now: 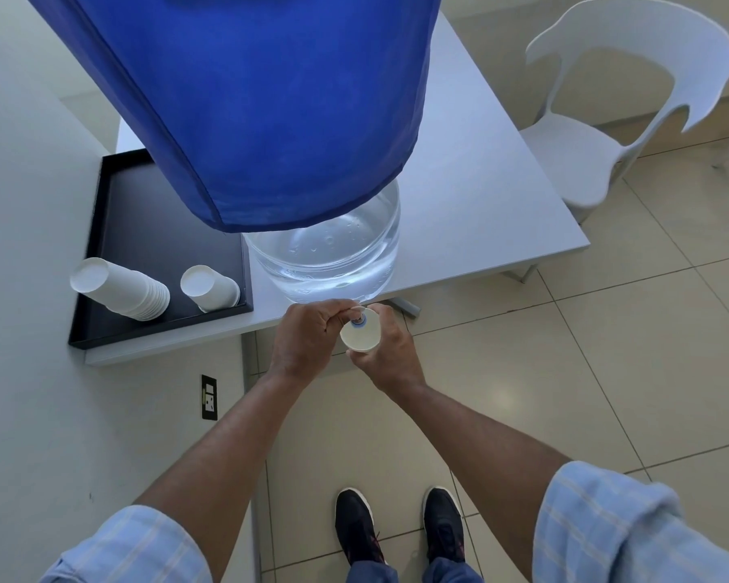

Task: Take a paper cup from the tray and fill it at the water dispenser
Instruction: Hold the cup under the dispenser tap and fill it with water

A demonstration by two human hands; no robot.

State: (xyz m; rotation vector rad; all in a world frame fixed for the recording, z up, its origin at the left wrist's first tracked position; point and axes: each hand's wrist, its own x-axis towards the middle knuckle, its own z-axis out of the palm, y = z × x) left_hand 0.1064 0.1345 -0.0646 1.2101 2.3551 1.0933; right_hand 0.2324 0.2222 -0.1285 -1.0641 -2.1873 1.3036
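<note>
A large clear water bottle (pixel 333 250) under a blue cloth cover (pixel 262 98) stands at the table's front edge. Its small tap (pixel 359 318) sticks out over the edge. My left hand (pixel 308 340) pinches the tap from the left. My right hand (pixel 390 351) holds a white paper cup (pixel 360 336) upright right under the tap, the cup's mouth facing me. On the black tray (pixel 144 229) to the left lie a stack of paper cups (pixel 123 294) and a short stack (pixel 209 288), both upside down.
The grey table (pixel 480 195) has its front corner at the right. A white plastic chair (pixel 607 119) stands beyond it. A wall (pixel 26 372) with a black socket (pixel 209 397) runs along the left. My shoes (pixel 396 528) stand on the tiled floor.
</note>
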